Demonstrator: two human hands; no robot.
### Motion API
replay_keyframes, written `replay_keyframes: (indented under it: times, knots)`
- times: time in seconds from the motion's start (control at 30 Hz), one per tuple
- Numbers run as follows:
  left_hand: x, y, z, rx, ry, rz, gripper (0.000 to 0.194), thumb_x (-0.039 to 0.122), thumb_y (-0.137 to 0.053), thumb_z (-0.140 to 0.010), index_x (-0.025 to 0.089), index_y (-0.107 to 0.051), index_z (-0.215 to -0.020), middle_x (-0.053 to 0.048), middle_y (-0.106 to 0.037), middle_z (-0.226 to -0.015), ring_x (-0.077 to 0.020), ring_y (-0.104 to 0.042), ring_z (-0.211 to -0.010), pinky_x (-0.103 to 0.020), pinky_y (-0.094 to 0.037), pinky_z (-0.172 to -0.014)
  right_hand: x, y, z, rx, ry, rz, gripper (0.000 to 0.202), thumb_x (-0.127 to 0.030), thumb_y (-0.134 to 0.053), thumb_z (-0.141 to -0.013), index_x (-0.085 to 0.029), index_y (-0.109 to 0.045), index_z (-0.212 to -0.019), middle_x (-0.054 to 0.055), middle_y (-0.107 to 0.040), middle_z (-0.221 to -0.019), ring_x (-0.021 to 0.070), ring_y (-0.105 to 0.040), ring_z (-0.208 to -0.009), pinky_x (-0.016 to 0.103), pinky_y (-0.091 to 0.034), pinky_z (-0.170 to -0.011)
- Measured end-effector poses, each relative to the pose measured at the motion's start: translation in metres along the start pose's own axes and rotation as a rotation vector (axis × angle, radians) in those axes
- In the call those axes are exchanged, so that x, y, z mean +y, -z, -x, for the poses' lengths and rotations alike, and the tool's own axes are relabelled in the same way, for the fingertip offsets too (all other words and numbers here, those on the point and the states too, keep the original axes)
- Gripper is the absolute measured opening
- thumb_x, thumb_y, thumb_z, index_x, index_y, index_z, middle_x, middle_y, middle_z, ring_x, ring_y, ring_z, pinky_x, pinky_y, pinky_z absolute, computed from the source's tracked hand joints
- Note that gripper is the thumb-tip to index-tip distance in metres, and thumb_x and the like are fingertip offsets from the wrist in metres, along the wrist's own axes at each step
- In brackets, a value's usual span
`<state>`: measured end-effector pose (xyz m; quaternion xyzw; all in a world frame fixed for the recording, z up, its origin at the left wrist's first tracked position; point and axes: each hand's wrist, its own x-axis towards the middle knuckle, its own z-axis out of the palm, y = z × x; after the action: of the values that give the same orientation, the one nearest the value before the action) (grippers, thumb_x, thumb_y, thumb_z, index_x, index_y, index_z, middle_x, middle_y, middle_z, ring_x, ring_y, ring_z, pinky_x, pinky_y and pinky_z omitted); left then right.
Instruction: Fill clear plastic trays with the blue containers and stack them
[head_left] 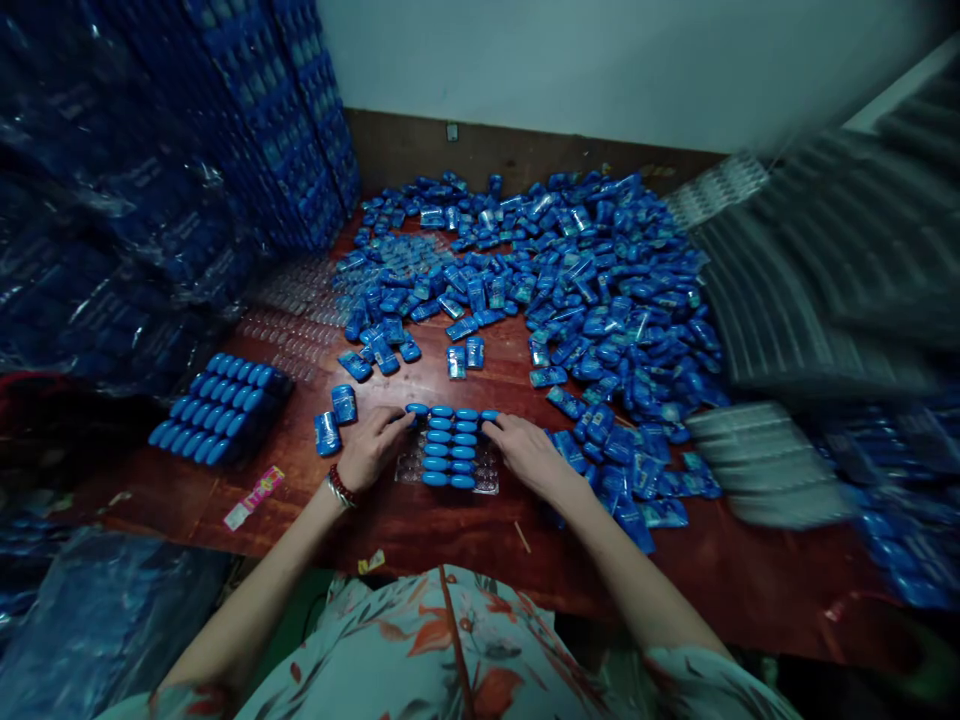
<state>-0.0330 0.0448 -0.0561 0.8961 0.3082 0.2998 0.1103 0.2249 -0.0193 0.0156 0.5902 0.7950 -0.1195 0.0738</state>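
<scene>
Head view of two bare hands at a partly filled clear tray on a reddish-brown surface. The tray lies between the hands and extends from them toward the wearer's body. Its two middle columns carry blue packs set side by side in six rows; the outer columns are occupied only at the far edge. There, the left hand has its fingers drawn narrow on the outer end of the far-left pack, and the right hand is likewise narrowed on the far-right pack. A dark red bracelet encircles the left wrist. Just beside the left hand lie two loose packs; farther left stands a filled block of blue packs, near a pink strip. A broad heap of loose packs spreads beyond the tray and down past the right hand. At the right, well apart from the hands, are blurred stacked trays.
</scene>
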Motion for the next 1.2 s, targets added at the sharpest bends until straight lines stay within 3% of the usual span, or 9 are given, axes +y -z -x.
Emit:
replay_keyframes:
  times: [0.37,0.57,0.7,0.77,0.83,0.97,1.07,1.13,1.2]
  knots:
    - [0.007,-0.004,-0.001,0.017,0.008,0.036,0.034,0.012,-0.043,-0.088,0.020,-0.052,-0.120,-0.009,-0.059,-0.102,-0.0171,-0.058,-0.094,-0.032,-0.052,-0.078,-0.006,-0.013,-0.002,0.068,-0.063,-0.005,0.031,-0.006,-0.036,-0.087,-0.015,-0.054,-0.111,0.012,-0.059,-0.103,0.0238,-0.056,-0.093,0.034,-0.043,-0.081]
    - [0.006,0.007,-0.013,-0.151,-0.033,0.014,0.033,0.011,-0.037,-0.089,0.017,-0.056,-0.116,-0.011,-0.059,-0.105,-0.0185,-0.057,-0.095,-0.033,-0.051,-0.079,-0.006,-0.052,0.004,0.348,-0.127,-0.146,0.041,-0.014,-0.034,-0.092,-0.020,-0.043,-0.132,0.011,-0.057,-0.114,0.0209,-0.057,-0.097,0.033,-0.044,-0.082]
    - [0.009,0.007,-0.015,-0.144,-0.009,0.037,0.033,0.013,-0.038,-0.090,0.021,-0.055,-0.117,-0.009,-0.057,-0.109,-0.0172,-0.055,-0.096,-0.031,-0.050,-0.079,-0.002,-0.067,0.016,0.625,-0.249,-0.315,0.038,-0.025,-0.034,-0.094,-0.017,-0.044,-0.130,0.011,-0.058,-0.113,0.0196,-0.056,-0.101,0.031,-0.044,-0.085]
    - [0.010,0.005,-0.010,-0.090,0.040,-0.003,0.033,0.015,-0.041,-0.089,0.024,-0.056,-0.118,-0.009,-0.055,-0.110,-0.0184,-0.054,-0.098,-0.034,-0.049,-0.080,0.005,-0.071,0.028,0.668,-0.385,-0.302,0.035,-0.030,-0.033,-0.095,-0.016,-0.053,-0.119,0.012,-0.060,-0.104,0.0214,-0.056,-0.097,0.033,-0.044,-0.083]
    - [0.008,0.004,-0.003,0.004,0.129,-0.047,0.033,0.017,-0.042,-0.089,0.025,-0.056,-0.118,-0.010,-0.053,-0.112,-0.0194,-0.053,-0.098,-0.036,-0.048,-0.082,0.013,-0.074,0.041,0.595,-0.541,-0.230,0.036,-0.036,-0.033,-0.094,-0.016,-0.059,-0.107,0.013,-0.060,-0.094,0.0246,-0.056,-0.089,0.036,-0.044,-0.075]
    - [-0.020,0.015,0.002,0.198,0.529,-0.275,0.036,0.030,-0.047,-0.087,0.015,-0.054,-0.118,-0.015,-0.054,-0.107,-0.0255,-0.053,-0.097,-0.041,-0.045,-0.082,0.018,-0.082,0.060,0.455,-0.683,-0.075,0.042,-0.044,-0.034,-0.091,-0.013,-0.059,-0.105,0.017,-0.055,-0.086,0.0291,-0.054,-0.081,0.038,-0.042,-0.063]
    - [-0.053,0.027,-0.003,0.019,0.783,-0.360,0.045,0.044,-0.057,-0.078,0.010,-0.056,-0.108,-0.017,-0.060,-0.093,-0.0300,-0.058,-0.086,-0.039,-0.047,-0.070,0.015,-0.086,0.061,0.496,-0.642,-0.069,0.038,-0.043,-0.037,-0.090,-0.015,-0.058,-0.104,0.016,-0.055,-0.086,0.0285,-0.053,-0.081,0.037,-0.042,-0.062]
    - [-0.067,0.032,-0.009,-0.139,0.818,-0.271,0.038,0.043,-0.059,-0.076,0.014,-0.056,-0.101,-0.013,-0.063,-0.086,-0.0282,-0.061,-0.079,-0.034,-0.047,-0.064,0.014,-0.087,0.060,0.509,-0.624,-0.159,0.034,-0.040,-0.038,-0.090,-0.016,-0.057,-0.104,0.014,-0.057,-0.087,0.0270,-0.055,-0.080,0.037,-0.043,-0.063]
    - [-0.068,0.037,-0.014,-0.165,0.779,-0.157,0.030,0.039,-0.058,-0.077,0.017,-0.055,-0.098,-0.009,-0.064,-0.084,-0.0257,-0.062,-0.076,-0.032,-0.047,-0.064,0.013,-0.085,0.059,0.520,-0.603,-0.320,0.031,-0.038,-0.038,-0.090,-0.017,-0.056,-0.104,0.012,-0.060,-0.089,0.0252,-0.058,-0.080,0.036,-0.045,-0.066]
